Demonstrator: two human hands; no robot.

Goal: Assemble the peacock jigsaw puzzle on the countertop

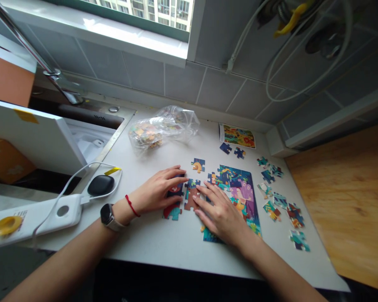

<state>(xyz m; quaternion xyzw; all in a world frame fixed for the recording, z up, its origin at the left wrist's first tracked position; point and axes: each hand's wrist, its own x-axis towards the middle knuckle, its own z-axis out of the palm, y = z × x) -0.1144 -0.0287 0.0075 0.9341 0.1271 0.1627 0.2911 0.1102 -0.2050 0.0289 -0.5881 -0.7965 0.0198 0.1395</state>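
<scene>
My left hand (pixel 162 186), fingers apart, rests on a joined strip of dark blue and red puzzle pieces (pixel 172 213). Beside that strip, a brown bear section (pixel 190 201) stands between both hands. The fingertips of my right hand (pixel 219 209) touch the bear section's right edge, its fingers spread and its palm over the larger assembled puzzle (pixel 244 191). A separate blue piece with a tan shape (pixel 198 165) lies just above the bear section. How the pieces under my hands join is partly hidden.
Loose pieces (pixel 272 209) lie at the right, and two dark blue ones (pixel 232 150) below a picture card (pixel 237 135). A clear bag of pieces (pixel 164 128) sits at the back. A power strip (pixel 63 212), a black device (pixel 101 185) and a sink (pixel 88 115) are at the left.
</scene>
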